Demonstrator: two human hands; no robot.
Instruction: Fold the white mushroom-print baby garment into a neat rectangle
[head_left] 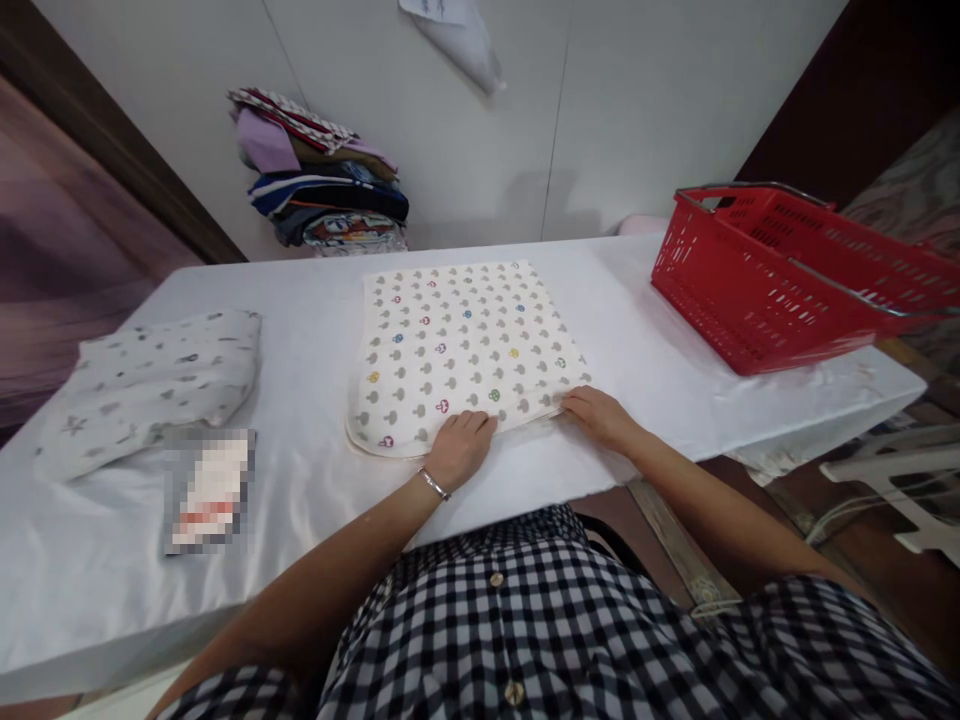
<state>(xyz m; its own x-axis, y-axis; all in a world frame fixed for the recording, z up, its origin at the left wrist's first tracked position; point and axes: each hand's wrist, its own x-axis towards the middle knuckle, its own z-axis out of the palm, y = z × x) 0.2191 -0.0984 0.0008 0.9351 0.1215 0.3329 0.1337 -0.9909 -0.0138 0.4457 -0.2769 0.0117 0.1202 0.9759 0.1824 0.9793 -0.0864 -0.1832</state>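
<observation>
A folded white cloth (pixel 465 340) printed with grey and coloured mushrooms lies flat near the middle of the table. On its near edge rests my left hand (pixel 460 447), fingers together and curled over the cloth's border. My right hand (pixel 600 415) pinches the near right corner of the same cloth between thumb and fingers. The layers show along the front and the left rounded corner.
The white-covered table (pixel 315 500) holds another patterned cloth (pixel 165 380) and a blurred flat item (pixel 211 490) at left. A red basket (pixel 780 270) stands at right. Folded clothes (pixel 322 180) are stacked beyond the far edge, by the wall. A white chair (pixel 900 490) is at lower right.
</observation>
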